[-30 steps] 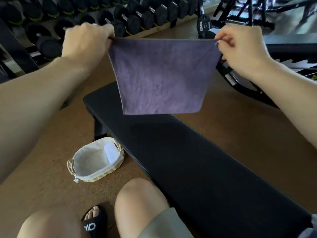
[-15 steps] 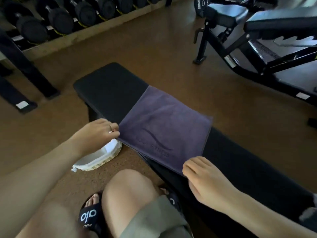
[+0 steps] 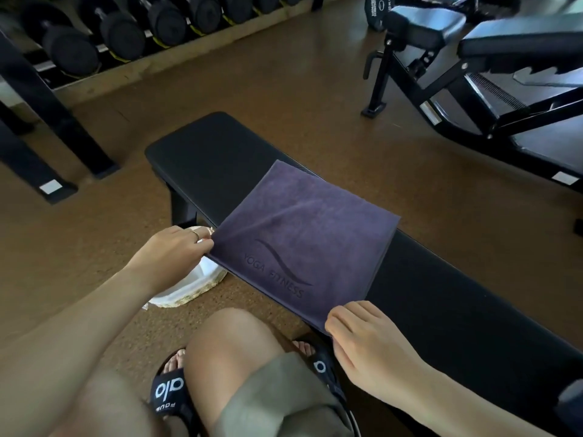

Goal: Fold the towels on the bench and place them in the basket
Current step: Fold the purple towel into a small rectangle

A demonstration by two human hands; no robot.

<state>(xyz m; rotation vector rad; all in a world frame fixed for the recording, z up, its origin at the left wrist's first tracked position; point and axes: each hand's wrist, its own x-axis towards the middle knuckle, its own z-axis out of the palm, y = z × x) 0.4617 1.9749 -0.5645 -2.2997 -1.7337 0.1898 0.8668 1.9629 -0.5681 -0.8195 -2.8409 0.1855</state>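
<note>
head view: the long black padded bench point(image 3: 441, 298) now carries the dark purple terry towel point(image 3: 303, 244), which a second ago i held up in the air; so i judge folding is under way. it lies flat, square, logo up, across the bench. my left hand point(image 3: 176, 253) pinches its near left corner, my right hand point(image 3: 366, 339) the near right corner. the lined wicker basket point(image 3: 202, 285) sits on the floor just beside the bench.
</note>
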